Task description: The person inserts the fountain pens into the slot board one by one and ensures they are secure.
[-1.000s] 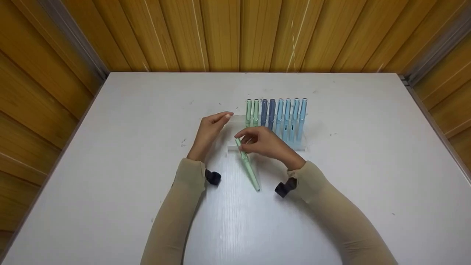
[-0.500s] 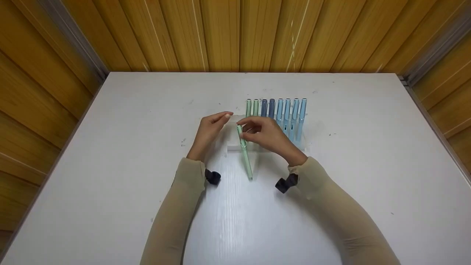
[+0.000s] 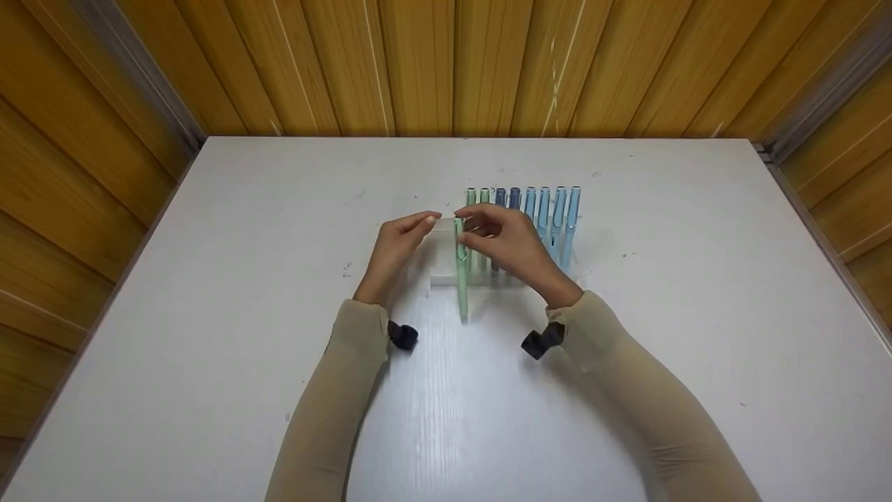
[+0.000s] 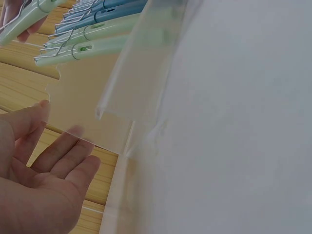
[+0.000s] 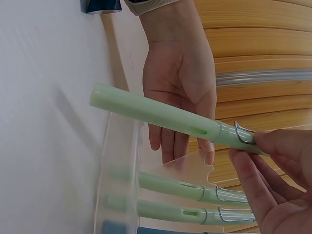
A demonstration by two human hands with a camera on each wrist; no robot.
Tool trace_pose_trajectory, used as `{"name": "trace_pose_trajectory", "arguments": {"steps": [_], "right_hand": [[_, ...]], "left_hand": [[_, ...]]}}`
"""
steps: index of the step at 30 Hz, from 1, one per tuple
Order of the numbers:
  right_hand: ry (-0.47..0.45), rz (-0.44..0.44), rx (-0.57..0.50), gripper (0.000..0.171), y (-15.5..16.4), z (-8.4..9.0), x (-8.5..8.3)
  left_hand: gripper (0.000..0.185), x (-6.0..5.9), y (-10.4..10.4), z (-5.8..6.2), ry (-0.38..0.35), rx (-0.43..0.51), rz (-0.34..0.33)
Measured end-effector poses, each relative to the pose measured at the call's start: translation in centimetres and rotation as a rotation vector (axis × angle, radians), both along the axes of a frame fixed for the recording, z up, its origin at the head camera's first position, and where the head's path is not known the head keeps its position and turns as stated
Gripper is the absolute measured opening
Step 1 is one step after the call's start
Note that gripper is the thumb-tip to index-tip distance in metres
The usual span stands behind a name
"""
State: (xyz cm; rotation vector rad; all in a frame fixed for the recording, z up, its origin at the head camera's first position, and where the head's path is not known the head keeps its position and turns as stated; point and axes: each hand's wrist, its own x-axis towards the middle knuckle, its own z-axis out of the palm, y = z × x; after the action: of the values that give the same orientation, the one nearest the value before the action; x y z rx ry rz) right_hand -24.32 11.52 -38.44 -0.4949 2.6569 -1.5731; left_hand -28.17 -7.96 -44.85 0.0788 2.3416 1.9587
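I see the right hand (image 3: 503, 245) pinching a green pen (image 3: 460, 275) by its clip end, just over the clear rack (image 3: 443, 279); the left hand (image 3: 397, 252), fingers straight, steadies the rack's end. Risk: the loose pinch lets the pen tilt, miss its slot or knock the green pens (image 3: 478, 203) alongside.

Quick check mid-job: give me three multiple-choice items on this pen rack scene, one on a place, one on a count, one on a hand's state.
1. Where is the held green pen?
A. left end of the row
B. right end
C. lying on the table

2. How many dark blue pens are in the clear rack?
A. one
B. two
C. four

3. The left hand is:
A. pinching a pen
B. clenched, empty
C. open against the rack

Answers: 1 A, it sits beside the racked green pens; 2 B, two dark caps; 3 C, fingers straight; the right hand pinches the pen.
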Motion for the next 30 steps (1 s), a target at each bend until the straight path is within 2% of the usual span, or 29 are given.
{"name": "trace_pose_trajectory", "arguments": {"steps": [16, 24, 30], "right_hand": [[0.156, -0.068, -0.082, 0.033, 0.2, -0.2, -0.7], [0.16, -0.116, -0.151, 0.031, 0.2, -0.1, -0.9], [0.161, -0.149, -0.179, 0.031, 0.1, -0.2, -1.1]], "left_hand": [[0.032, 0.1, -0.1, -0.1, -0.005, 0.014, -0.007], [0.033, 0.1, 0.0, 0.0, -0.002, 0.0, -0.006], [0.034, 0.0, 0.0, 0.1, -0.027, -0.007, 0.005]]}}
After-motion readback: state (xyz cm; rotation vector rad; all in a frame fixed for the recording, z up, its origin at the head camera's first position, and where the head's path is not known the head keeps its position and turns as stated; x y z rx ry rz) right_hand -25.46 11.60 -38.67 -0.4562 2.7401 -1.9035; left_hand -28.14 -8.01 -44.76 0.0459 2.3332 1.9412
